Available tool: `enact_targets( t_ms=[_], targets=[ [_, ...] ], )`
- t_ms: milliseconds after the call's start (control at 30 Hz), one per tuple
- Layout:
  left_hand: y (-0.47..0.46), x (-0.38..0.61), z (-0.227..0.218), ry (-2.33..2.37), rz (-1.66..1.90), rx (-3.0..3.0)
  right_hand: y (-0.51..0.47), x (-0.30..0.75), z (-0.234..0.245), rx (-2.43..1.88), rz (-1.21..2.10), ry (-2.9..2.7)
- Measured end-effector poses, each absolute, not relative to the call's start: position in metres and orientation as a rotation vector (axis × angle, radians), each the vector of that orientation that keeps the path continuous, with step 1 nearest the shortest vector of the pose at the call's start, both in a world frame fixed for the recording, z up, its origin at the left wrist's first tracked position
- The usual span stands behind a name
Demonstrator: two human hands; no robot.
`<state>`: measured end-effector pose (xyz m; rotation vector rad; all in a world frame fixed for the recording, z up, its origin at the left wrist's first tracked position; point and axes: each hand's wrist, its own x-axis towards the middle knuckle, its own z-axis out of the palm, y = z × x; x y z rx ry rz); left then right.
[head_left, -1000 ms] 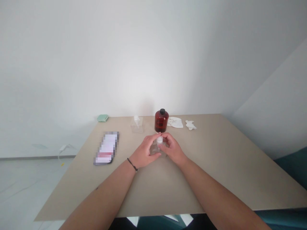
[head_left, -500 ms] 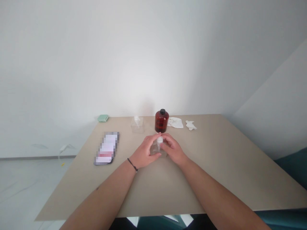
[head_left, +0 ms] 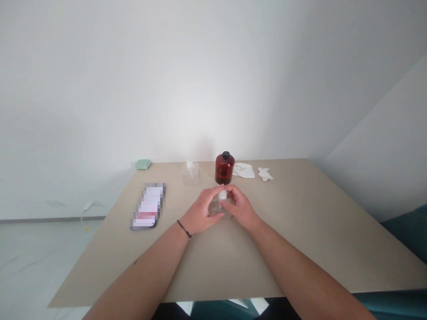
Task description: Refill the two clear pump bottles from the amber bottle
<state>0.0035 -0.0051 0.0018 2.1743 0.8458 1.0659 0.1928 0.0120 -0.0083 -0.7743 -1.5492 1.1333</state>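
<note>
A clear, squarish bottle (head_left: pixel 214 208) with a white top (head_left: pixel 222 194) stands on the table between my hands. My left hand (head_left: pixel 203 209) is curved around its left side, thumb along the near side and fingers reaching past the far side. From the right, my right hand (head_left: pixel 242 206) has its thumb and fingers closed about the white top. My hands cover part of the bottle. Just behind it is a dark red-brown bottle (head_left: pixel 224 169) with a black cap, which neither hand holds.
A similar clear squarish bottle (head_left: pixel 191 178) with a white top stands at the back. Crumpled white tissues (head_left: pixel 245 170) lie right of the brown bottle, another tissue (head_left: pixel 265 174) farther right. A phone (head_left: pixel 148 206) lies left; a small green case (head_left: pixel 143 165) sits at the back-left corner.
The fingers and thumb of my right hand have shifted slightly at the white top. My left hand stays around the bottle, and the other things have not moved.
</note>
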Motion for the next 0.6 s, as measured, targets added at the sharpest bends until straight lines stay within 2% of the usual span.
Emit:
enact_targets(
  t_ms=[600],
  targets=[
    [-0.0055,0.0035,0.0023,0.853,1.054,2.161,0.0089,0.1921,-0.0037,-0.776,1.065,-1.611]
  ],
)
